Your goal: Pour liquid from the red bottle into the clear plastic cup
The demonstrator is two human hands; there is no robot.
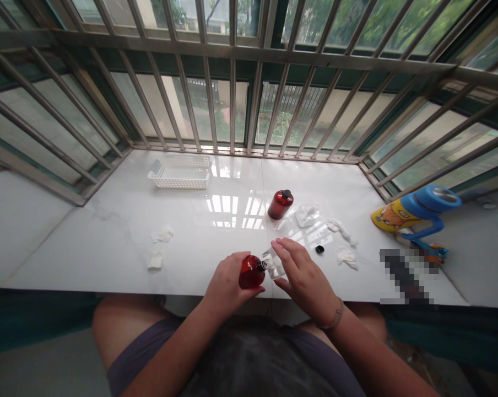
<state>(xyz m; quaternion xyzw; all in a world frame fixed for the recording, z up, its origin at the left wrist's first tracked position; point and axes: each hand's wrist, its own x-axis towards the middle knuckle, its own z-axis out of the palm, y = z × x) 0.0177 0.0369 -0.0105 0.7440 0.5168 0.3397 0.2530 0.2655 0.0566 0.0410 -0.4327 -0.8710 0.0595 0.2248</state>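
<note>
My left hand is wrapped round a dark red bottle, which is tilted so that its uncapped neck points right. The bottle's mouth is at the rim of a clear container; I cannot tell whether anything flows between them. My right hand is closed round the far side of that clear container, its fingers partly covering it. A small black cap lies on the white counter to the right of my right hand. Beyond my hands stands a second dark red bottle, upright with a black cap on.
A clear square container is beside the standing bottle. Crumpled white tissues lie at right, and white tissue pieces at left. A white basket sits near the barred window. A blue-and-yellow drinking bottle is at far right.
</note>
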